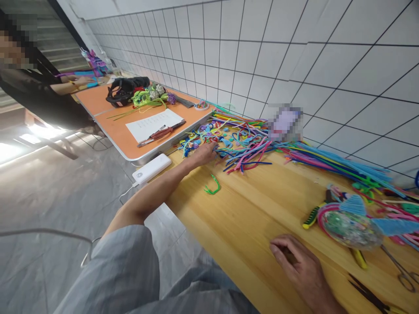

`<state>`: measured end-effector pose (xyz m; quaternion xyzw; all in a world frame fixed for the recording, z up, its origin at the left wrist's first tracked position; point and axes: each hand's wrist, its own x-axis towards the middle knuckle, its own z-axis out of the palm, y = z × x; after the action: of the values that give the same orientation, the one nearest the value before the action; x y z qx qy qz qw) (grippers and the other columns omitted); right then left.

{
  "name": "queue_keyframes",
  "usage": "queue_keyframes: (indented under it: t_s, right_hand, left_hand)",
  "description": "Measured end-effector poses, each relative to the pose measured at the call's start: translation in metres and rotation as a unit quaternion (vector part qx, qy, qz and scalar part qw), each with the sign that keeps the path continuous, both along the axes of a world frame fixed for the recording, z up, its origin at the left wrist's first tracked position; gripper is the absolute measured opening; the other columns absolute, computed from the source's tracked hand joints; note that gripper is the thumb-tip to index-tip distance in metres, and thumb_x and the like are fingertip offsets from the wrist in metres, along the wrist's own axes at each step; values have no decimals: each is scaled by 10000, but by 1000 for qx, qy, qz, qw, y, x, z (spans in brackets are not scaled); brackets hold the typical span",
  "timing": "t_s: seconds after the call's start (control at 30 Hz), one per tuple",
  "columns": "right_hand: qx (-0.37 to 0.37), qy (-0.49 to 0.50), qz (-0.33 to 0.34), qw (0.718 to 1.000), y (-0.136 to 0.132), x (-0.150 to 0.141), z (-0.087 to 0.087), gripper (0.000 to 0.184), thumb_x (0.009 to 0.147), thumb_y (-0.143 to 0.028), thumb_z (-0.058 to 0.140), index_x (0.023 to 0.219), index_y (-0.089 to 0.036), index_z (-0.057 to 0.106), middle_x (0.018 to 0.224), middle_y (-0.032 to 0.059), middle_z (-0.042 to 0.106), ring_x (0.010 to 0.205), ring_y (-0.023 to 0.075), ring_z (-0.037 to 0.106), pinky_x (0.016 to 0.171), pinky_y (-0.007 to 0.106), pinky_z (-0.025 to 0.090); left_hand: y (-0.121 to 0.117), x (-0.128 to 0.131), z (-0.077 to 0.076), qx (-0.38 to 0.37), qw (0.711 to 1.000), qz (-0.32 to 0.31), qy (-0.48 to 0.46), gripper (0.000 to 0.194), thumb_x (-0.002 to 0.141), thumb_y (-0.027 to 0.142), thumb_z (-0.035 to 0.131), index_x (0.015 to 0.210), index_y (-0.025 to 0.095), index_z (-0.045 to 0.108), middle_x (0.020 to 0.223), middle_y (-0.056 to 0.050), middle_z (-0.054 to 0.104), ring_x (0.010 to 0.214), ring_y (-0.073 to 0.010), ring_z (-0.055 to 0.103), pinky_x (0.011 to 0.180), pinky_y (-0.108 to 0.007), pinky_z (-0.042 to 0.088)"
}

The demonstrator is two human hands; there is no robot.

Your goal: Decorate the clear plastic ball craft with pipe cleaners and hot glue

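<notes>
My left hand [205, 153] reaches into a pile of short, bent pipe cleaner pieces [242, 136] at the back of the wooden table. Its fingers are drawn together at the pile, and whatever lies between their tips is hidden. Closer to me, a bent green pipe cleaner [214, 186] lies by itself on the wood. My right hand [299, 266] rests at the front right, fingers curled and thumb tip near the index finger, with nothing visible in it. Beyond it sits a clear, rounded object [350, 229] trimmed with pink and blue pipe cleaners.
Pliers [310, 217], scissors [404, 274] and a dark pointed tool [366, 292] lie at right. Long pipe cleaners [343, 161] run along the tiled wall. A white power bank [152, 168] sits at the left edge. Another person's arm [65, 87] rests at the orange table [114, 131].
</notes>
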<state>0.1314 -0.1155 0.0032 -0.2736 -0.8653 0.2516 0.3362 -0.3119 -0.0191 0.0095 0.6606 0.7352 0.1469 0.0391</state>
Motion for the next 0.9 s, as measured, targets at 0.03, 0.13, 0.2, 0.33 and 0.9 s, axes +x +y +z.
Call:
queue_keyframes:
  t_s: [0.03,0.13,0.2,0.33,0.9]
  right_hand:
    - [-3,0,0,1000,0,0,0,137,1023,-265,625,903,-263,692,773,-14,733,673,125,732,631,178,585]
    - [-14,-1,0,1000,0,0,-2,161,1029,-291,620,892,-258,697,774,-4,737,672,136,732,624,193,589]
    - [-21,-3,-1,1000,0,1,-3,178,1033,-312,616,886,-257,701,776,4,741,673,143,733,616,203,589]
    - [-36,-10,-2,999,0,2,-3,194,1034,-335,617,880,-254,702,770,16,743,667,152,731,613,219,593]
    - [3,3,4,1000,1,-1,1,159,1035,-262,603,898,-259,684,754,-14,727,647,126,722,610,191,582]
  left_hand:
    - [-1,-3,1,0,1000,-2,3,505,938,160,464,1421,151,611,1381,-155,690,1277,-297,645,1122,-429,511]
    - [-7,-10,3,-3,1000,-9,17,518,940,142,438,1433,150,596,1408,-160,671,1294,-299,637,1135,-436,499]
    - [-12,-9,2,-11,999,-16,31,503,960,200,472,1449,157,584,1392,-173,667,1292,-321,633,1131,-460,496]
    - [-18,-4,-1,-27,997,-33,60,489,952,345,603,1405,162,605,1352,-192,660,1302,-363,611,1144,-488,471]
    - [33,-30,47,95,994,38,28,344,1018,185,451,1343,139,555,1290,-188,669,1225,-322,643,1078,-431,494]
